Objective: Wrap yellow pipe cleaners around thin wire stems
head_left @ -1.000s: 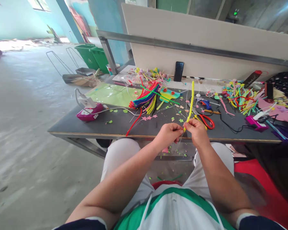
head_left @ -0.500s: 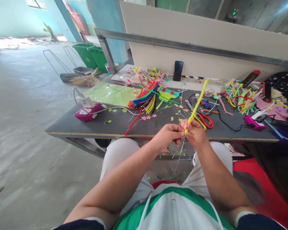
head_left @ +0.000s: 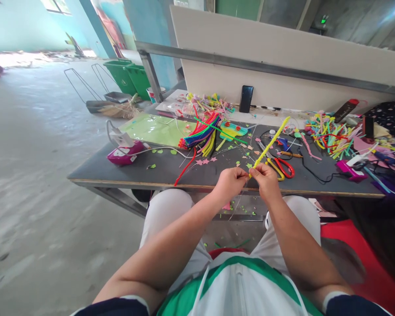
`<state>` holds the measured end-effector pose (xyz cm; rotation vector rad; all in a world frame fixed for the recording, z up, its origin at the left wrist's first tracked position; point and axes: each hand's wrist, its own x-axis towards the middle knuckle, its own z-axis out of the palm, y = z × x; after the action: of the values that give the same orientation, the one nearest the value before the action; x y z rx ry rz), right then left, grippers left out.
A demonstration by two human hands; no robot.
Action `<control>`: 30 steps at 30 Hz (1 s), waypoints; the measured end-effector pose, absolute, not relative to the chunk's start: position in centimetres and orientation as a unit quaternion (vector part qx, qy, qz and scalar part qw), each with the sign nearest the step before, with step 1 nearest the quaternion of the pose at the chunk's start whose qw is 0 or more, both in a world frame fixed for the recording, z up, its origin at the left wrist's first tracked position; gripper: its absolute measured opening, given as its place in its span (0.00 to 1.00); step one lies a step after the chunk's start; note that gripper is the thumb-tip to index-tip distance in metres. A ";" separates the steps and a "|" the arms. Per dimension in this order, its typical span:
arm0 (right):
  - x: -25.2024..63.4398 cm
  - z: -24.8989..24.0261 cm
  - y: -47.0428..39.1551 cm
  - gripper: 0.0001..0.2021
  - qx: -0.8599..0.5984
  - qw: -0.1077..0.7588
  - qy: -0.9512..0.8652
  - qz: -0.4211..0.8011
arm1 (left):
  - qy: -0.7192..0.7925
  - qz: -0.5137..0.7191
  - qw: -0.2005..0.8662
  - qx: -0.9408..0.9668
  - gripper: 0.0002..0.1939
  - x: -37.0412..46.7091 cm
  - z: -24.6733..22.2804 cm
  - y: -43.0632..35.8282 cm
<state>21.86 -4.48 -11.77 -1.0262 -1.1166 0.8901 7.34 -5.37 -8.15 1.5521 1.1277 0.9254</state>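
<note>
A fuzzy yellow pipe cleaner [head_left: 271, 141] slants up and to the right above the front edge of the table. Near its lower end, my right hand [head_left: 266, 179] pinches it between thumb and fingers. My left hand [head_left: 233, 181] is closed at the very bottom tip, fingertips almost meeting those of the right. Thin pale wires [head_left: 238, 204] hang below the fingers. Just right of my right hand lie scissors [head_left: 285, 168] with red and yellow handles. A bundle of coloured pipe cleaners [head_left: 202, 134] rests on the table beyond my left hand.
On the dark table [head_left: 102, 169] lie a magenta power socket [head_left: 127, 153], a green sheet [head_left: 154, 129], a heap of coloured pipe cleaner pieces [head_left: 332, 134] and a second magenta socket [head_left: 350, 171]. A phone [head_left: 246, 98] leans against the white board. Cables cross the tabletop.
The yellow pipe cleaner has tilted further to the right, and its lower end has shifted slightly left. Both hands remain on it, with the right hand turned a little. The view has shifted slightly.
</note>
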 end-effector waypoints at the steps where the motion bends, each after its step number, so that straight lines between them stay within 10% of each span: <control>1: 21.9 -11.8 -4.5 0.11 -0.453 0.636 -0.487 0.392 | 0.456 0.375 0.505 0.629 0.05 7.4 -8.2 -5.4; 16: 22.1 -10.5 -5.0 0.11 -0.270 0.608 -0.481 0.571 | 0.273 0.338 0.737 0.518 0.13 6.9 -8.5 -5.4; 30: 22.1 -11.5 -4.5 0.09 -0.388 0.614 -0.509 0.461 | 0.386 0.395 0.615 0.563 0.10 7.5 -9.2 -5.0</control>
<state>22.09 -4.47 -11.46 -0.8943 -1.1735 1.0631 7.46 -4.97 -9.17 1.2977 0.8890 0.9098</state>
